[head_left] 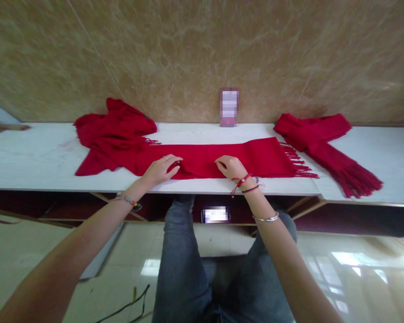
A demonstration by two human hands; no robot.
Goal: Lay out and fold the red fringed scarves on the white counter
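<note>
A long red scarf [205,154] lies along the white counter in front of me, its flat part folded lengthwise with a fringe at the right end. At its middle, my left hand [160,171] rests on the cloth near the front edge, thumb and fingers apart. My right hand [233,168] is farther right on the same scarf, fingers curled and closed at the cloth; the fingertips are partly hidden. A heap of crumpled red cloth [116,128] lies at the left, meeting the flat part. Another red scarf [323,143], folded over itself with its fringe toward me, lies at the right.
The white counter [37,157] runs along a brown marbled wall [175,54]. Against the wall stands a blurred upright box or card [229,107]. A phone with a bright screen [216,215] lies on the shelf below the counter, above my knees.
</note>
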